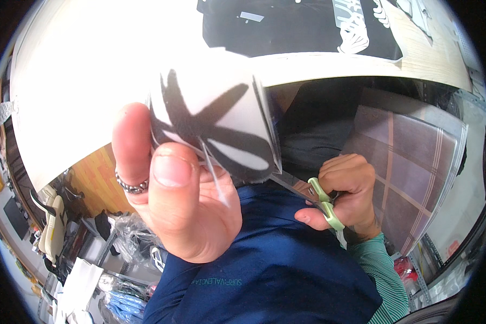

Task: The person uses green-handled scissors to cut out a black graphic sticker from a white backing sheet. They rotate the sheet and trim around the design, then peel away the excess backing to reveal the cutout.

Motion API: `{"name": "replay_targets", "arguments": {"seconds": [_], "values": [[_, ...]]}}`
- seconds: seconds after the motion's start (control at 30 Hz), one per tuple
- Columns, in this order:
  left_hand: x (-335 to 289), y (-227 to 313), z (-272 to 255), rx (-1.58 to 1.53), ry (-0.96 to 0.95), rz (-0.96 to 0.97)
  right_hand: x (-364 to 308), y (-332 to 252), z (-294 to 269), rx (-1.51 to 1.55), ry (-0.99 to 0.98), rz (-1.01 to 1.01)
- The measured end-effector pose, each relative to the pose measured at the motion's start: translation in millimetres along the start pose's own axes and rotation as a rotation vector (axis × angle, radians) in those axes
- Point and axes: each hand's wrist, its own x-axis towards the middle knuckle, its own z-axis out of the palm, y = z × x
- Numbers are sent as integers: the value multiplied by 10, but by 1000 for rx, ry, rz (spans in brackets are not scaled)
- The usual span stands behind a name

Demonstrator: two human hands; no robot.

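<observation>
l grip (pixel 186 216) pinches printed piece (pixel 193 125) up by pale counter (pixel 75 92) edge; r grip (pixel 351 186) curled thru scissors (pixel 333 217) loops. blk sheet (pixel 291 32) on counter, checked sheet (pixel 399 167) r, plastic bags (pixel 132 235) lower l.

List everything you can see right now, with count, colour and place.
Printed piece: one, black and white, raised in the left hand
Scissors: one, green-handled, in the right hand
Table: one, pale, top and left
Dark sheet: one, black with white motifs, on the table
Checked panel: one, brownish, right
Chair: one, cream, far left
Plastic wrapping: count unclear, clear, lower left
Ring: one, silvery, on the left hand
Garment: one, navy, bottom centre
Left hand: one, bare, centre-left
Right hand: one, bare, right of centre
</observation>
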Motion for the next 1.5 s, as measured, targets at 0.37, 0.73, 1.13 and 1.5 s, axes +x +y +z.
{"name": "replay_targets", "arguments": {"seconds": [0.37, 0.73, 1.13, 1.5], "values": [[-4, -71, 18, 36, -48, 98, -44, 33, -2, 107, 20, 108], [92, -62, -5, 395, 182, 341, 222, -42, -563, -325, 470, 483], [34, 109, -139, 617, -11, 348, 798, -38, -520, -891, 583, 50], [13, 137, -226, 679, -186, 306, 1044, -688, -108, -612, 26, -773]]}}
